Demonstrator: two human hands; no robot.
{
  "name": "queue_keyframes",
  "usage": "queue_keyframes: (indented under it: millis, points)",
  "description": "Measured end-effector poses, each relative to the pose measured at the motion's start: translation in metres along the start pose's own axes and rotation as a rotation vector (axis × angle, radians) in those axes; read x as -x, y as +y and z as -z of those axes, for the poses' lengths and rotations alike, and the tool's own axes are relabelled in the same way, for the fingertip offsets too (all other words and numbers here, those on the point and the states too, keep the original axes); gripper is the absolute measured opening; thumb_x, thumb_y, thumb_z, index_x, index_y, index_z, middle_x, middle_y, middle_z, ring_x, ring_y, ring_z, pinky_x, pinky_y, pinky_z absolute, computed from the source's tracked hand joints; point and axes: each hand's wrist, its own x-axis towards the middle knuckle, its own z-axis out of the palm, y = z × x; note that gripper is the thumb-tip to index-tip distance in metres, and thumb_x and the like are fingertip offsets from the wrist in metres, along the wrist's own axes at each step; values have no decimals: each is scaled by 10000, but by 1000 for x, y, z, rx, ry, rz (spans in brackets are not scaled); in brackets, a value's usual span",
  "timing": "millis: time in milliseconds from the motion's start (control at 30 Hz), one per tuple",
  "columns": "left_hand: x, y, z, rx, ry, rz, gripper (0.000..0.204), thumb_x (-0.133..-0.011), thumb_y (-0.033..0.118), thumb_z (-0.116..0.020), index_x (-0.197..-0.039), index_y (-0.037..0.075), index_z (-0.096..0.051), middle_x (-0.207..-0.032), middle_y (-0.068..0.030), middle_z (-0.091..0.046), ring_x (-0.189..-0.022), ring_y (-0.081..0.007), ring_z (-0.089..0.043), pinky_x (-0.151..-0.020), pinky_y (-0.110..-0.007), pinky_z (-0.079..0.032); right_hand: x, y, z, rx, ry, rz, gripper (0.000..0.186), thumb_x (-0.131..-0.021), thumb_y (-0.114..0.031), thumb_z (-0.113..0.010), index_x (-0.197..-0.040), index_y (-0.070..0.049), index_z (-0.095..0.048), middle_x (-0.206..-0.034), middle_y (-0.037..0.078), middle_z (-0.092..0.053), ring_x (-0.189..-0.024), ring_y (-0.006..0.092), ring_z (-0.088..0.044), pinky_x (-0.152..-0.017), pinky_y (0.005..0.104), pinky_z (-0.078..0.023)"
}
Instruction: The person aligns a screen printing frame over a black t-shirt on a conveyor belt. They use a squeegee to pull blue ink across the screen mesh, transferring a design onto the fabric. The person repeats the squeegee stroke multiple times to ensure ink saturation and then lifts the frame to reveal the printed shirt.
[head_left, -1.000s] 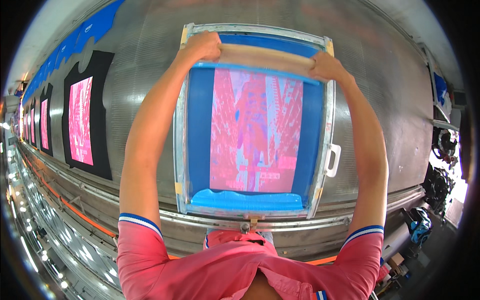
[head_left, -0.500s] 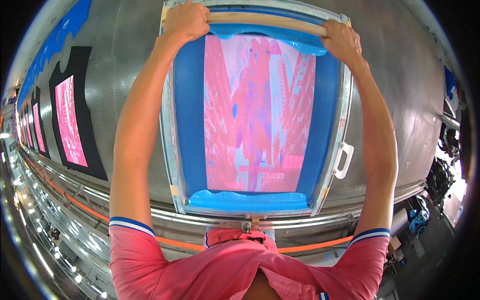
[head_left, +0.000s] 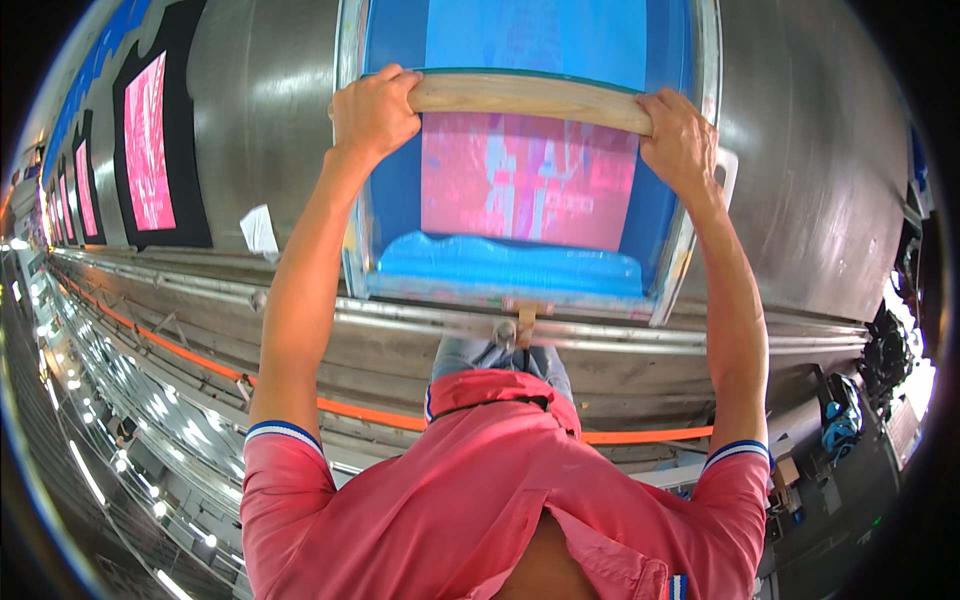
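A wooden-handled squeegee [head_left: 530, 97] lies across a framed printing screen [head_left: 352, 240]. My left hand [head_left: 375, 115] is wrapped round its left end and my right hand [head_left: 680, 140] round its right end. Beyond the squeegee the screen's picture area [head_left: 540, 30] is covered in blue ink. On the near side the picture still shows pink through the mesh. A thick ridge of blue ink [head_left: 510, 265] lies along the screen's near edge. What is under the screen is mostly hidden.
Black garment pieces with pink prints [head_left: 150, 140] lie along the metal table [head_left: 270, 90] at left, near a white scrap [head_left: 259, 232]. A white handle [head_left: 728, 175] juts from the frame's right side. Metal rails [head_left: 420, 325] and an orange strip [head_left: 660, 436] run along the near side.
Both hands have drawn the squeegee from the screen's far end toward me, past the middle. Blue ink now covers the area behind it. The view has shifted, and a white scrap shows at left.
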Motion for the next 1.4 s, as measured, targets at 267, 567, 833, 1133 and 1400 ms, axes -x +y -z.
queue_keyframes:
  millis: [267, 567, 833, 1133, 1400]
  points:
    - [180, 35, -6, 36, 39, -13, 433, -655, 22, -629, -1042, 163, -764, -1019, 39, -725, -839, -294, -710, -670, -422, -575, 167, -63, 4, -97, -11, 19, 319, -681, 22, -652, -982, -55, -723, -935, 88, -662, -915, 306, -655, -790, 437, -563]
    - [237, 41, -6, 107, 19, -68, 417, -635, -13, -643, -1013, 118, -758, -990, 2, -719, -831, -289, -698, -702, -407, -568, 231, -86, 6, -125, 0, 15, 293, -678, 32, -633, -951, -33, -719, -892, 95, -639, -890, 309, -642, -813, 417, -539]
    - [221, 37, 4, 144, 19, -110, 314, -700, 47, -632, -975, 90, -778, -861, -63, -720, -772, -335, -703, -677, -443, -552, 221, -80, 11, -124, -63, 38, 283, -725, -19, -664, -993, -51, -747, -943, 95, -676, -930, 301, -656, -824, 424, -550]
    - [-5, -1, 24, 14, -152, -22, 373, -726, 83, -614, -1027, 201, -798, -887, -115, -744, -820, -355, -710, -727, -469, -572, 9, 0, 22, -23, -90, -10, 247, -828, -85, -594, -999, -149, -761, -965, 97, -710, -888, 340, -698, -769, 456, -578]
    - [-224, -40, 32, -68, -21, -33, 244, -716, 163, -641, -904, 172, -796, -849, -178, -727, -771, -374, -705, -696, -499, -558, -205, 87, 14, 188, 21, 57, 272, -850, -174, -564, -1050, -190, -747, -987, 104, -729, -898, 349, -712, -803, 475, -585]
